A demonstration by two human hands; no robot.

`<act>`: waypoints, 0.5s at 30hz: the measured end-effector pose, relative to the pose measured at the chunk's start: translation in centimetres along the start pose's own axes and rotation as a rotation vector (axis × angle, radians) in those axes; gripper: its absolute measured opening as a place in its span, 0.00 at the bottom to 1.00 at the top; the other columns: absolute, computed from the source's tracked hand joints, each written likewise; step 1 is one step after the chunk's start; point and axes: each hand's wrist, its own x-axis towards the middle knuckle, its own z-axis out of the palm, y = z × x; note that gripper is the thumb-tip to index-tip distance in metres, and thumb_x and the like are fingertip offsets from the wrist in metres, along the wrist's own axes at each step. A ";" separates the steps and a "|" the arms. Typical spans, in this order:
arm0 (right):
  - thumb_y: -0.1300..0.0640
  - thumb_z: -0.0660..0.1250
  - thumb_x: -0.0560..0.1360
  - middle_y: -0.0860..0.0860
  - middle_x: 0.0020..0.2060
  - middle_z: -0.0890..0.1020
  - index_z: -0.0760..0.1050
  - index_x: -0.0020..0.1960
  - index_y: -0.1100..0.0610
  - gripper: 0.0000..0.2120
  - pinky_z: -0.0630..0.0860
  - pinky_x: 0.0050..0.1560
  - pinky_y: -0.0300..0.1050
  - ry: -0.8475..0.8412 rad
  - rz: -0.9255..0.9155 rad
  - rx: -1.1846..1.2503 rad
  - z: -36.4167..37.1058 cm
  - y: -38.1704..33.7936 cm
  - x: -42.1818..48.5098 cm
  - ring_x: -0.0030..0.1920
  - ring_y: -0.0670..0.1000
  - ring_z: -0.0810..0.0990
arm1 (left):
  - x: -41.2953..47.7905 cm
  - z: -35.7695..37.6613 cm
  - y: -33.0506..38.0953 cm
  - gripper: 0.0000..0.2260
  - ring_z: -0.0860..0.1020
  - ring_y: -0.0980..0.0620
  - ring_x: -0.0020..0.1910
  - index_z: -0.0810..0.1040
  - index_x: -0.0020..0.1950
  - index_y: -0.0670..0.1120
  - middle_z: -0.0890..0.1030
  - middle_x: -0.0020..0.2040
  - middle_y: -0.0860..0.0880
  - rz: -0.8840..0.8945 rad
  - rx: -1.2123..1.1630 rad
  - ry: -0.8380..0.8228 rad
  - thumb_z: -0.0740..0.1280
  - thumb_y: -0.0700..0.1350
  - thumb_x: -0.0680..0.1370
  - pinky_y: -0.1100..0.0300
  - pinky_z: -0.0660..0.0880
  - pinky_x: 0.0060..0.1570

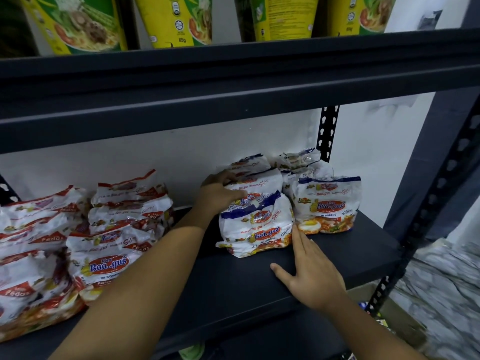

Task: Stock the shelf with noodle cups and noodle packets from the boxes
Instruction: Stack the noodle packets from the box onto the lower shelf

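Blue-trimmed noodle packets (255, 229), centre right: judged light, crushable, best held by sides; were gripped atop by left hand (220, 193), touched by flat right hand (309, 266).

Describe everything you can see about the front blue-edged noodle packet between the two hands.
The front packet is a crinkled, glossy white plastic bag with a dark blue top band, red-and-yellow logos and a noodle picture near its base. It stands upright on the dark shelf, against similar packets behind. Straight fingers of the right hand touch its lower right edge; the left hand grips the packets behind it.
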 end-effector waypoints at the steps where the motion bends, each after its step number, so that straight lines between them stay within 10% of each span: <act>1: 0.24 0.53 0.74 0.46 0.83 0.47 0.29 0.81 0.47 0.51 0.58 0.79 0.51 0.002 -0.001 0.001 0.0 0.0 0.0 0.82 0.51 0.52 | -0.1 0.0 0.3 0.20 0.78 0.53 0.49 0.80 0.61 0.50 0.78 0.55 0.53 -0.009 -0.001 0.028 0.79 0.52 0.73 0.63 0.75 0.43; 9: 0.24 0.53 0.74 0.47 0.83 0.47 0.29 0.81 0.47 0.51 0.56 0.80 0.50 -0.004 0.006 -0.005 -0.1 -0.1 0.0 0.82 0.52 0.52 | -2.0 -0.2 0.5 0.17 0.84 0.54 0.44 0.78 0.61 0.50 0.83 0.55 0.50 -0.104 -0.362 0.005 0.77 0.51 0.75 0.66 0.78 0.35; 15: 0.26 0.56 0.75 0.49 0.83 0.51 0.31 0.82 0.50 0.51 0.54 0.80 0.48 0.011 -0.012 -0.009 -0.5 -0.3 0.0 0.81 0.51 0.53 | -9.7 0.5 -0.9 0.25 0.76 0.64 0.56 0.71 0.73 0.55 0.76 0.60 0.62 -0.114 -0.539 0.163 0.65 0.64 0.79 0.70 0.71 0.49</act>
